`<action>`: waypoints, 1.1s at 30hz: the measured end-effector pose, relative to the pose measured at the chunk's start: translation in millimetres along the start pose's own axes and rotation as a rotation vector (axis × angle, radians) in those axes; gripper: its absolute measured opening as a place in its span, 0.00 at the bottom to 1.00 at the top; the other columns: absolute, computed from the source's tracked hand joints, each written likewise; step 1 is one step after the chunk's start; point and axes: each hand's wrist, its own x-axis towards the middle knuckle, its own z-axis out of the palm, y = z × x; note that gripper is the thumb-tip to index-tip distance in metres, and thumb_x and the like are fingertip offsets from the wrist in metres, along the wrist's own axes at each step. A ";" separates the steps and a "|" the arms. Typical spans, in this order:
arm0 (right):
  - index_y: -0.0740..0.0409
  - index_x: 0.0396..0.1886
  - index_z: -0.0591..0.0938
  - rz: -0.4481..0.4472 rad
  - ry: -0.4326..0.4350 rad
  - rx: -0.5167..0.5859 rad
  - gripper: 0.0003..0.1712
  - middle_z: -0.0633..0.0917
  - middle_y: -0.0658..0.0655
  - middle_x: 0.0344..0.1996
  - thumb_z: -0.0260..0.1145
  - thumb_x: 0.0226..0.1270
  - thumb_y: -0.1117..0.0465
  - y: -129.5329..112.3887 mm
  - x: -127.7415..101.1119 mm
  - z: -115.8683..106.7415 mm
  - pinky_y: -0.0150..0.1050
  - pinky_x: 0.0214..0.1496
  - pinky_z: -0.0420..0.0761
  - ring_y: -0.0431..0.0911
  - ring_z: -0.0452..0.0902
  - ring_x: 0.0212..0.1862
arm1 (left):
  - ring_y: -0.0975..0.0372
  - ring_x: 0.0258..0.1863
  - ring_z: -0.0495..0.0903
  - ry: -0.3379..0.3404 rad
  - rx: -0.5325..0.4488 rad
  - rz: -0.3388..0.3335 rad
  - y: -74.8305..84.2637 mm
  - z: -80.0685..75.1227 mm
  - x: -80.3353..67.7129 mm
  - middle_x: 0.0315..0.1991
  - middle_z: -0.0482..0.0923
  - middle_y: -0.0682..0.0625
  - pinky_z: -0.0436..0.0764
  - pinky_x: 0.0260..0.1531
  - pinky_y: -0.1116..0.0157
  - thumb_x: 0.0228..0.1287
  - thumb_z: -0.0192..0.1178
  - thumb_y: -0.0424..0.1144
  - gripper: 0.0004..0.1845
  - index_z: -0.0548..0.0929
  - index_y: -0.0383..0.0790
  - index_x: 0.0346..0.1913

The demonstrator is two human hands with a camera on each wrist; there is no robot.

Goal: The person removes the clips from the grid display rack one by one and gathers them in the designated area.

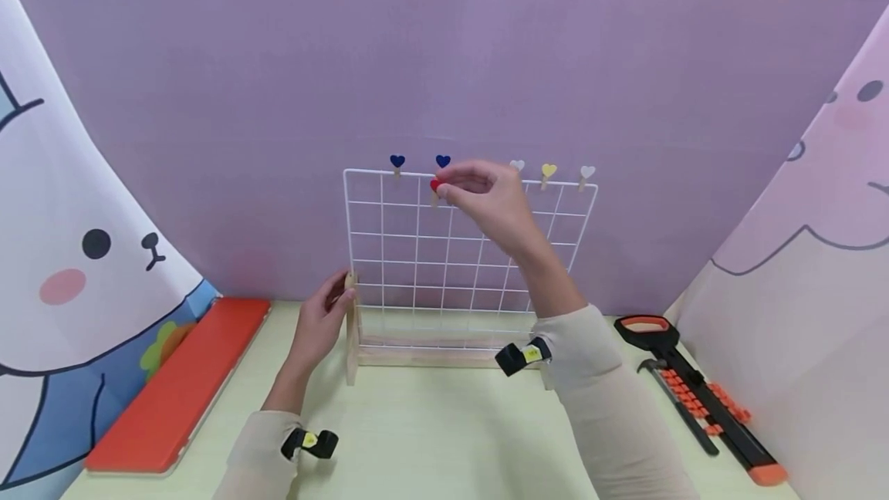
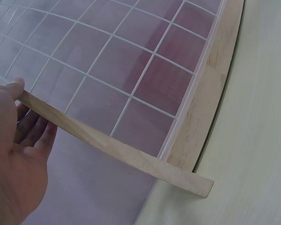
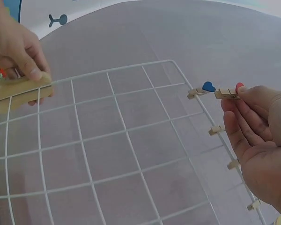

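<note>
At the back of the pale green surface (image 1: 444, 430) stands a white wire grid (image 1: 458, 253) set upright in a light wooden stand (image 1: 417, 352), close in front of a plain lilac backdrop (image 1: 444, 60). Along the grid's top wire sit small wooden pegs with heart heads: two dark blue hearts (image 1: 397, 161), a white one partly hidden behind the fingers, a yellow heart (image 1: 549, 170) and another white heart (image 1: 587, 172).

The right hand (image 1: 486, 203) is raised to the top wire and pinches a red-hearted peg (image 1: 434, 186) between thumb and fingertips; the peg sits just below and beside the second blue heart, at the grid's upper edge. In the right wrist view the red peg lies next to a blue one on the wire, though whether it is already clipped on cannot be told.

The left hand (image 1: 322, 322) grasps the upright wooden post at the stand's left end, thumb on top and fingers curled behind it, steadying the frame.

No writing or brand can be read anywhere. Small black tags with a yellow spot ride on both cream sleeves, too small to make out.

To the left lies a flat orange-red board (image 1: 180, 384) against a cartoon bear curtain (image 1: 76, 253); to the right, a black and orange tool (image 1: 694, 392) lies on the surface beside a second cartoon panel (image 1: 819, 253).
</note>
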 end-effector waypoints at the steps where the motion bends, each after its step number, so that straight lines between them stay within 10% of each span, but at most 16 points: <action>1: 0.55 0.50 0.89 0.004 0.001 -0.005 0.12 0.92 0.55 0.46 0.73 0.69 0.60 1.4 -1.9 -1.4 0.37 0.58 0.88 0.45 0.89 0.49 | 0.48 0.70 0.74 -0.001 0.002 -0.002 0.0 0.1 0.2 0.72 0.73 0.36 0.71 0.57 0.89 0.80 0.55 0.45 0.28 0.68 0.38 0.76; 24: 0.57 0.50 0.88 0.093 0.024 -0.148 0.12 0.90 0.66 0.47 0.72 0.70 0.60 63.5 -71.7 -62.1 0.29 0.48 0.87 0.44 0.88 0.44 | 0.47 0.69 0.74 -0.006 -0.014 0.004 -1.1 0.7 0.6 0.72 0.73 0.36 0.72 0.57 0.88 0.80 0.55 0.44 0.29 0.68 0.38 0.77; 33: 0.59 0.52 0.87 0.142 0.028 -0.188 0.13 0.92 0.56 0.44 0.71 0.71 0.60 91.4 -101.2 -83.0 0.29 0.48 0.87 0.39 0.87 0.43 | 0.48 0.69 0.75 -0.017 -0.005 -0.002 1.9 0.9 -0.8 0.72 0.72 0.36 0.72 0.56 0.89 0.81 0.54 0.45 0.29 0.67 0.39 0.78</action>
